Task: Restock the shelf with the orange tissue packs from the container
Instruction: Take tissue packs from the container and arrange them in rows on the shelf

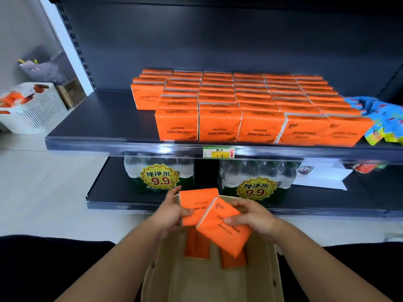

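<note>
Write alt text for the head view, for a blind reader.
A person's left hand and right hand each grip an orange tissue pack, left pack and right pack overlapping, above a beige container that holds more packs. Beyond, a dark shelf carries rows of stacked packs.

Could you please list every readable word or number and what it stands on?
"COTTON TISSUE": shelved orange tissue packs; right-hand pack; partly covered on left-hand pack.
"纯净水 9.9": yellow stickers on the water bottle packs.
"纸巾 1.5": shelf-edge price tag.
Finer print on packs and tag: too small.
</note>
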The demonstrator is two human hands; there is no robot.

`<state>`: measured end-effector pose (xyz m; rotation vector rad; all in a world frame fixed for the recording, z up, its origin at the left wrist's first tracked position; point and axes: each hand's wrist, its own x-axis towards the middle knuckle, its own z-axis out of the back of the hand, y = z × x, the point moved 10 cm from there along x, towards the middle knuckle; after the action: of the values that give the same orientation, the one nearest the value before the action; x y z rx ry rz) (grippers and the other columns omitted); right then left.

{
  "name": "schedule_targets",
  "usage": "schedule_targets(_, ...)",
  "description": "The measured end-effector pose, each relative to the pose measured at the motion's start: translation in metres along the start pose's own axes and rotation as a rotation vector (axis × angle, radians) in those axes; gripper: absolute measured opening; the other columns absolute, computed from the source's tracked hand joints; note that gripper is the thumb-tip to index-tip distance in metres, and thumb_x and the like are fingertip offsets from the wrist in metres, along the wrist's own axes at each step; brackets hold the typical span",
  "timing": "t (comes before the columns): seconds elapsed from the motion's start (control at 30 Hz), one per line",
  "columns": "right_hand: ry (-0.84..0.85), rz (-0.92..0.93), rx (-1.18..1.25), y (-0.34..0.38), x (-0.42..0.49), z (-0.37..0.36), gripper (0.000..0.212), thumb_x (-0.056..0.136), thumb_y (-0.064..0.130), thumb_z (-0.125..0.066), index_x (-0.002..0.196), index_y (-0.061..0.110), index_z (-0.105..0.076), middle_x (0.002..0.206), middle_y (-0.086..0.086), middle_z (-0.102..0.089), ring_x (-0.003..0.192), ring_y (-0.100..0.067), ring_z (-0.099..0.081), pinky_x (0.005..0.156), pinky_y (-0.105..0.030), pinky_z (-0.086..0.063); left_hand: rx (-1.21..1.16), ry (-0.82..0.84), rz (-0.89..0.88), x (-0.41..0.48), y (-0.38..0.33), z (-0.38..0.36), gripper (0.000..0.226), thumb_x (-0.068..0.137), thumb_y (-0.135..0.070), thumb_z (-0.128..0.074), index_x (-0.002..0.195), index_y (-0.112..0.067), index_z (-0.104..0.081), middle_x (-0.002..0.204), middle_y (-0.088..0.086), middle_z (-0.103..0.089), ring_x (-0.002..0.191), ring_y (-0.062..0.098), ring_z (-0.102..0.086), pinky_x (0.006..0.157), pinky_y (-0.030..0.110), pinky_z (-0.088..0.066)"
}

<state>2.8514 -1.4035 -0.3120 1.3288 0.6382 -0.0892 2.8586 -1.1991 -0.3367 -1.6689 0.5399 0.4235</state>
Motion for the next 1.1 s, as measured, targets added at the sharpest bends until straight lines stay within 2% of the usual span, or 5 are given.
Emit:
schedule_targets(0.13, -0.035, 0.132, -0.235, 0.057, -0.01, -0.001, 0.041, 0.069, 0.022, -0.087, 0.104, 0.029, -0.066, 0.109, 0.007, -0.065, 0.102, -0.015, -0.064, 0.09, -0.031, -0.053, 0.121, 0.084, -0.107, -0.015, -0.046, -0.013, 0.068, 0.082, 0.012, -0.062, 0.13, -0.034, -0.047, 0.123, 0.013, -0.061, 0.106, 0.035, -0.065, 0.089, 0.055, -0.054)
schedule_targets(0.4, -0.169, 0.291, -0.363, 0.12, -0.022, 0.003, 0.045, 0.069, 0.03, -0.086, 0.11, 0.029, -0.067, 0.138, 0.012, -0.027, 0.124, -0.011, -0.034, 0.1, -0.032, -0.041, 0.089, 0.146, -0.226, -0.043, -0.103, -0.032, 0.064, 0.085, 0.015, -0.051, 0.126, -0.034, -0.053, 0.122, 0.018, -0.063, 0.11, 0.039, -0.061, 0.08, 0.048, -0.056)
schedule_targets(0.63, -0.191, 0.411, -0.388, 0.14, -0.031, 0.001, 0.039, 0.07, 0.03, -0.085, 0.102, 0.032, -0.064, 0.124, 0.011, -0.045, 0.117, -0.012, -0.048, 0.1, -0.034, -0.046, 0.121, 0.275, -0.305, -0.062, -0.122, -0.059, 0.072, 0.071, -0.026, -0.058, 0.139, -0.042, -0.04, 0.135, 0.011, -0.054, 0.12, 0.034, -0.054, 0.1, 0.051, -0.045)
schedule_targets(0.83, -0.397, 0.59, -0.418, 0.173, -0.051, 0.007, 0.07, 0.059, 0.05, -0.087, 0.116, 0.043, -0.047, 0.122, 0.022, -0.046, 0.114, -0.004, -0.049, 0.094, -0.03, -0.047, 0.373, 0.278, -0.428, -0.078, -0.143, -0.058, 0.106, 0.067, 0.003, -0.079, 0.138, -0.055, -0.024, 0.132, 0.006, -0.053, 0.114, 0.026, -0.06, 0.091, 0.044, -0.054)
schedule_targets(1.1, -0.151, 0.633, -0.416, 0.228, -0.043, -0.034, 0.107, 0.062, 0.049, -0.087, 0.14, 0.061, -0.015, 0.153, 0.016, -0.029, 0.139, -0.008, -0.032, 0.114, -0.044, -0.035, 0.271, 0.225, -0.645, -0.112, -0.219, 0.003, 0.101, 0.064, 0.004, -0.077, 0.14, -0.043, -0.029, 0.132, -0.007, -0.058, 0.121, 0.014, -0.058, 0.092, 0.034, -0.052)
